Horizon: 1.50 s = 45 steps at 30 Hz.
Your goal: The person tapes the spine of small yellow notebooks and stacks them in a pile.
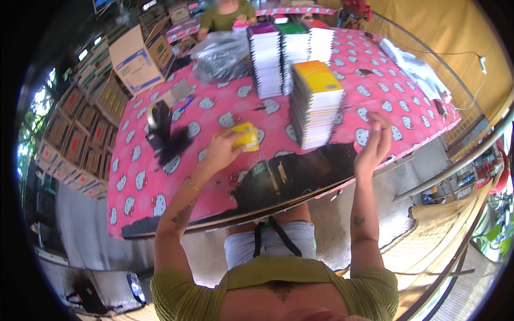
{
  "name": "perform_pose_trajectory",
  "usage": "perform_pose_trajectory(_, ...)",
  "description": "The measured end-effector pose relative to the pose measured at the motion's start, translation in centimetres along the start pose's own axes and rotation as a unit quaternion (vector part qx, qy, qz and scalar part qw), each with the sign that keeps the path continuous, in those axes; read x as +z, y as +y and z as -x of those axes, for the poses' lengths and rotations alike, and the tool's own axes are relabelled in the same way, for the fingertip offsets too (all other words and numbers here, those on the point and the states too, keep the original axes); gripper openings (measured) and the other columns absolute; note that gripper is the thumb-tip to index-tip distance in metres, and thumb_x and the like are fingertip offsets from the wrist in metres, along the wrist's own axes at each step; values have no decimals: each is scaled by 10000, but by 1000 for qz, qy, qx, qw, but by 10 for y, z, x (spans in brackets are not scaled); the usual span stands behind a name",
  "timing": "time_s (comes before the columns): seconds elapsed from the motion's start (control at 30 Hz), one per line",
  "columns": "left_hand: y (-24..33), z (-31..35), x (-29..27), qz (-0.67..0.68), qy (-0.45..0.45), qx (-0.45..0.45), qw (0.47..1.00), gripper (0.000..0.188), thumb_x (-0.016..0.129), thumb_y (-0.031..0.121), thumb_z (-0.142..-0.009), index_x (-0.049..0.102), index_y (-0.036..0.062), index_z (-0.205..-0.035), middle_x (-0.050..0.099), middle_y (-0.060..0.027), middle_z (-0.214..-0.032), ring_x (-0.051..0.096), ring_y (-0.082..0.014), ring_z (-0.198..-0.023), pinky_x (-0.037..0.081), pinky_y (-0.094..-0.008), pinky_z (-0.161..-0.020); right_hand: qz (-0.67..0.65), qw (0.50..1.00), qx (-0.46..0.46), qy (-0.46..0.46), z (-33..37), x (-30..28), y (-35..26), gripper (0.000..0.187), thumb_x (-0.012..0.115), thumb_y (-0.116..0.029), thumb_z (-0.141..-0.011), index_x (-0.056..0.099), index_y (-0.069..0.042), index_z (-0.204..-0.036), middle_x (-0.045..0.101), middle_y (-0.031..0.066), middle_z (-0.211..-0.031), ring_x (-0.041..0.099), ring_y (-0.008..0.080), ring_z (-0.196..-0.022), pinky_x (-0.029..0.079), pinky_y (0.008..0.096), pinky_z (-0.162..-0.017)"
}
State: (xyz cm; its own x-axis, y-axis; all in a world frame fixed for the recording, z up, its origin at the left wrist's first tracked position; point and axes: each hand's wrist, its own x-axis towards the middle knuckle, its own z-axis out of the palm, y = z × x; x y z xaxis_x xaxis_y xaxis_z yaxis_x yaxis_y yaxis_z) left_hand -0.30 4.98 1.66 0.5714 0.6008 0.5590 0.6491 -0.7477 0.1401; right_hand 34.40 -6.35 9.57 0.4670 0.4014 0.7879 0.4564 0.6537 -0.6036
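My left hand (223, 150) is closed on a small, flat yellow packet (246, 137) with a shiny face, held just over the pink patterned table cover (211, 120); its exact kind is unclear. To the right, my right hand (373, 140) is raised with its fingers stretched out, and nothing shows in it. Between the hands stands a tall stack of spiral notebooks (317, 101) with a yellow cover on top. Behind it rise more notebook stacks with a purple cover (264, 31), a green cover (293, 30) and an orange-red one (318, 24).
Left of my left hand lie a bunch of black strands (175, 144), a tape roll (155, 115) and a blue pen (186, 104). Farther back are a clear plastic bag (220, 56), an open carton (136, 61) and a person (227, 18). White plastic sheets (415, 69) lie far right.
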Motion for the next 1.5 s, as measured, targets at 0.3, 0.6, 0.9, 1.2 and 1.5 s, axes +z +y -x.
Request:
perform_pose_trajectory(0.3, 45, 32, -21, -42, 49, 18, 998, 271, 607, 50, -807, 605, 7, -1075, 675, -160, -979, 669, -324, -904, 544, -420, -785, -50, 958, 41, -278, 110, 72, -3, 413, 718, -45, -853, 585, -31, -1244, 621, 171, -1161, 625, 294, -1051, 491, 351, -909)
perform_pose_trajectory(0.6, -55, 56, -47, -183, 118, -186, 958, 145, 628, 118, -867, 659, 1, -946, 642, -154, -943, 624, -364, -938, 538, -455, -749, -134, 879, 307, -340, 178, 69, 36, 316, 751, -8, -834, 586, -32, -1104, 669, 59, -938, 579, 80, -800, 487, 241, -733)
perform_pose_trajectory(0.9, -111, 120, -35, -297, 85, -182, 934, 185, 612, 162, -926, 621, 52, -1074, 594, -106, -927, 624, -273, -870, 540, -401, -704, -206, 856, 312, -356, 176, 87, 17, 239, 702, -8, -879, 589, -15, -1089, 658, 73, -1026, 607, 115, -923, 489, 251, -840)
perform_pose_trajectory(1.2, -73, 127, -33, -262, 90, -160, 947, 246, 623, 128, -898, 634, 95, -1142, 538, -95, -927, 590, -271, -856, 527, -398, -712, -174, 838, 286, -431, 172, 94, 18, 222, 684, -33, -894, 675, 14, -1110, 679, 68, -1069, 620, 129, -986, 486, 254, -884)
perform_pose_trajectory(1.5, 18, 111, -46, -159, -113, -369, 909, 286, 636, 306, -936, 617, 52, -1066, 650, -171, -921, 670, -417, -722, 544, -488, -604, -160, 820, 343, -430, 173, 89, 18, 253, 686, -54, -899, 669, 23, -1139, 686, 59, -1063, 615, 107, -973, 482, 239, -877)
